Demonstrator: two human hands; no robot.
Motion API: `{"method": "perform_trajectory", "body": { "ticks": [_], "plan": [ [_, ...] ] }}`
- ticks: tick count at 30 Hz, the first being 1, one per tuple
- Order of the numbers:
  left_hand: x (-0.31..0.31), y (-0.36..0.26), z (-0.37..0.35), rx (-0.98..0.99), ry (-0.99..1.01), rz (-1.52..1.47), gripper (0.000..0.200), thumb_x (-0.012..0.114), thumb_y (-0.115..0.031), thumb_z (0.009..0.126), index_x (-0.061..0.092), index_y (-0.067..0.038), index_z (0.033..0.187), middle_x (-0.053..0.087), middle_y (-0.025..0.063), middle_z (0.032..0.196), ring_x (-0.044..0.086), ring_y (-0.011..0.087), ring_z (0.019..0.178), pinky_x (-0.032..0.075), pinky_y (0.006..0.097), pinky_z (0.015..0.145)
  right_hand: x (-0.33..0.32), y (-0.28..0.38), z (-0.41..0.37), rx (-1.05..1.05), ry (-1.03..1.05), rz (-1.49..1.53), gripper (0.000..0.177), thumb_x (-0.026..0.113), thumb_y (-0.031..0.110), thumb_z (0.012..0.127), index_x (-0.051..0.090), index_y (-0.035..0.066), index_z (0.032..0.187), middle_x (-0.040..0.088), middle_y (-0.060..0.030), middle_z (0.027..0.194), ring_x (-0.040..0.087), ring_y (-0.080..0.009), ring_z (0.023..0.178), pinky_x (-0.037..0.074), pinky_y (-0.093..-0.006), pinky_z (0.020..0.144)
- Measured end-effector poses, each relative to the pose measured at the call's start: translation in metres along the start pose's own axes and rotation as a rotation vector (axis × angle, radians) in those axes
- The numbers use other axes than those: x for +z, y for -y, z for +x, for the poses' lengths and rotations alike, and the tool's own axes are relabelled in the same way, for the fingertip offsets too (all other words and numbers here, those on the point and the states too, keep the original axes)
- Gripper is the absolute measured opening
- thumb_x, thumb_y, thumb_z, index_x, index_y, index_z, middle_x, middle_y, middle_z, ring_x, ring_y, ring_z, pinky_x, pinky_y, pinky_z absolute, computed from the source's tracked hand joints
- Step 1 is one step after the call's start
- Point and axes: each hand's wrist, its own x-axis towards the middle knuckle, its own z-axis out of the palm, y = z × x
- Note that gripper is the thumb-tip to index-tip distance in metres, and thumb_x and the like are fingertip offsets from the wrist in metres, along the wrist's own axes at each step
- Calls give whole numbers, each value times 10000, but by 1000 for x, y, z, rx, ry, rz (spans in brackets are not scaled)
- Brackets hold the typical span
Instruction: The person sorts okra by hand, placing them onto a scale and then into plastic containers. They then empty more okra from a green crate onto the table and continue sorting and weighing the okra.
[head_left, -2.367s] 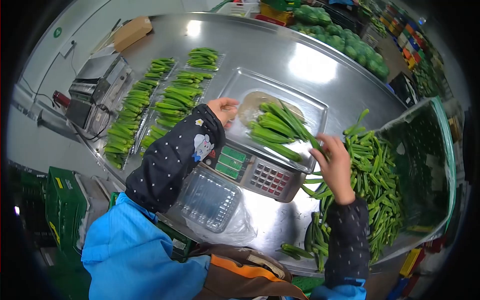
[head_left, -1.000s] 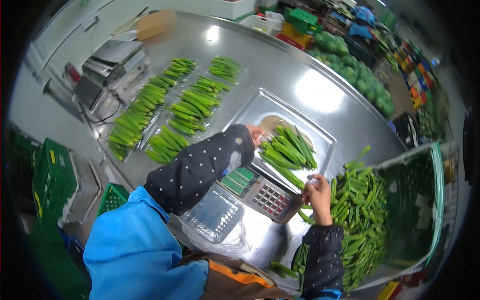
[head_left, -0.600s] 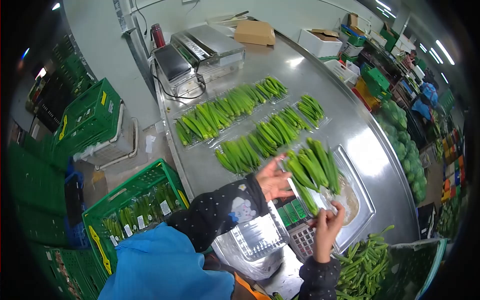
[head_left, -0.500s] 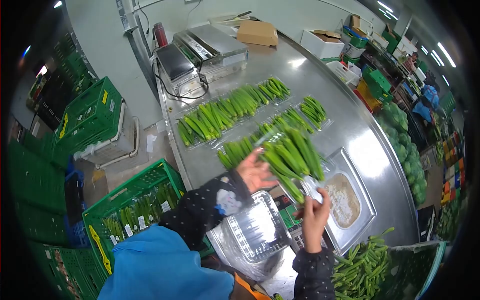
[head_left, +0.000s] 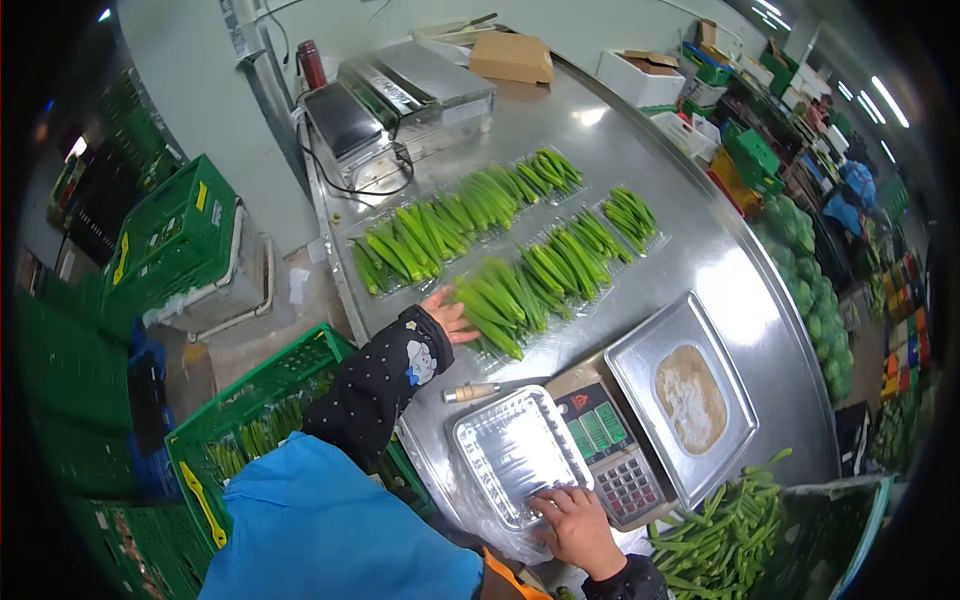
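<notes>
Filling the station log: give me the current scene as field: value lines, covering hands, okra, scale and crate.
left_hand: open hand, fingers spread at the near-left end of the front okra row
right_hand: hand with fingers over the near corner of a clear ribbed plastic tray
packed_okra: green okra pods in clear trays, two rows on the shiny steel table
scale: grey electronic scale with square steel pan; no okra on pan
loose_okra: green heap beside the scale
crate: green plastic crate, okra inside

No text legible; keypad (head_left: 629,487) markings and red emblem (head_left: 579,402) on scale (head_left: 646,425) too small to read.
</notes>
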Motion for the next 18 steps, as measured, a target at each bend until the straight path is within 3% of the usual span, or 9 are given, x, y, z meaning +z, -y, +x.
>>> {"method": "perform_trajectory", "body": {
  "ticks": [1,3,5,9,10,12,14,16,18],
  "plan": [
    [-9,1,9,-14,5,9,466,473,-29,917,339,-191,1333,435,159,1304,417,406,1216,329,588,1010,8,-3,-5,15,-6,5,354,699,178,680,629,89,1016,601,-32,1017,541,-234,957,399,-350,843],
    [-21,1,22,-62,-272,-220,501,506,-58,912,293,-199,1343,427,193,1292,341,412,1267,285,571,1042,25,-14,-14,42,-129,135,292,631,100,703,637,98,995,593,-18,1032,534,-222,969,400,-346,844],
    [12,-1,-3,-57,-401,-191,560,526,-57,896,241,-208,1353,403,222,1302,292,411,1291,254,553,1062,46,-24,-24,42,-218,133,263,566,69,706,639,90,958,577,-11,971,527,-211,946,399,-343,846],
    [19,14,-33,358,-664,997,689,690,-44,756,282,-119,1306,483,149,1162,521,269,1013,476,397,818,40,-23,-24,-110,-181,-130,160,529,115,705,587,71,848,506,-28,817,507,-204,842,407,-336,827],
    [32,23,-55,724,-500,1208,640,712,-26,692,393,-87,1244,518,139,1084,538,202,866,471,338,736,40,-23,-23,-102,-198,-105,154,526,118,709,579,70,845,502,-30,821,505,-202,837,408,-325,811],
    [73,37,-97,654,-31,1220,354,660,-36,746,560,-68,1084,604,34,980,559,137,901,465,308,771,32,-20,-25,-134,-205,-106,149,524,118,711,567,69,845,494,-32,831,502,-199,832,409,-305,787],
    [108,49,-136,350,305,1397,300,674,-47,747,617,-49,1041,636,66,1004,604,163,943,461,307,851,29,-21,-27,-186,-212,-122,168,527,118,705,559,72,864,482,-33,838,498,-194,827,410,-303,774],
    [126,58,-152,496,805,1613,366,740,-127,704,626,-69,1047,636,79,988,613,219,925,463,327,825,22,-24,-31,-220,-234,-78,151,528,123,703,573,76,840,468,-32,813,493,-194,816,410,-307,767],
    [142,63,-165,510,1031,1713,376,761,-167,684,636,-82,1029,636,83,975,610,243,906,461,333,801,11,-24,-38,-221,-195,-58,164,539,137,692,609,74,826,495,-28,810,506,-195,801,417,-307,760]
  ]
}}
